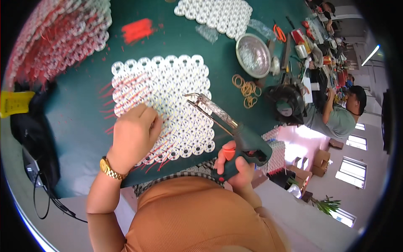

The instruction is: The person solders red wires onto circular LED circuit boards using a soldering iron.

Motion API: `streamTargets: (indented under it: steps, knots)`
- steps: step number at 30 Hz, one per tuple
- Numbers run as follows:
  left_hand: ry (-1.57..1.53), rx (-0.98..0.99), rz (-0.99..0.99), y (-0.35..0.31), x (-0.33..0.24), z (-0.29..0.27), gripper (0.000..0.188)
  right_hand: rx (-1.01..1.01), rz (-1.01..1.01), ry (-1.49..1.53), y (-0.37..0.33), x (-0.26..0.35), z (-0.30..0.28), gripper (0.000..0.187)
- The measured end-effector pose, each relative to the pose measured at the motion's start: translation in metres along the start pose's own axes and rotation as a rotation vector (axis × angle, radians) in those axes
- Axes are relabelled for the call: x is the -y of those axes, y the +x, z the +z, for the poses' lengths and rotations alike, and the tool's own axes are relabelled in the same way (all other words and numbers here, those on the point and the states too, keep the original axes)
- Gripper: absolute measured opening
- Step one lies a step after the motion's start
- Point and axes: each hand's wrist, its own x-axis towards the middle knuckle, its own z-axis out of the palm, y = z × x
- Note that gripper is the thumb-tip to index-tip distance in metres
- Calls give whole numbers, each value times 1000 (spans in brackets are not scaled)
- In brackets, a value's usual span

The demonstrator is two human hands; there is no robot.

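In front of me lies a panel of joined round white circuit boards [180, 84], with thin red wires [134, 86] along its left side and near edge. My left hand [136, 132], with a gold watch at the wrist, is over the panel's left part. Its fingers are curled together, and what they pinch is hidden. My right hand [235, 166] grips a green soldering gun [247, 143] with an orange trigger. The gun's metal tip and wire-feed tube point left, above the right half of the panel.
A metal bowl of small parts [254, 56], rubber bands [247, 89] and a black round-fronted device [285, 105] stand to the right. Another white panel [216, 14] lies at the back. Stacked wired panels [63, 40] fill the far left. A co-worker [338, 111] sits at right.
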Motion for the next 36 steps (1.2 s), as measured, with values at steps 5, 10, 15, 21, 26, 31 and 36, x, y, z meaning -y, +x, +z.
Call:
streamTargets:
  steps: [5,10,15,21,26,31,36]
  knots:
    - [27,-56,-43,31,12,-25,9,100,3,435,16,14,-5,62]
    - [563,-185,76,104,53,-13,18,94,-183,200,38,14,1,66]
    - [892,-177,8,134,86,4,9,118,-211,74,63,27,5,64]
    - [735,-204,27,147,87,-2,7,125,-201,19,87,23,2,61]
    - [595,-233,-15,150,93,-4,12,145,-171,37,94,19,1,65]
    - [603,-314,33,153,97,-8,13,179,-85,34,95,22,-2,72]
    - [256,-352,-113,136,73,-18,10,195,-76,35,101,11,-6,75]
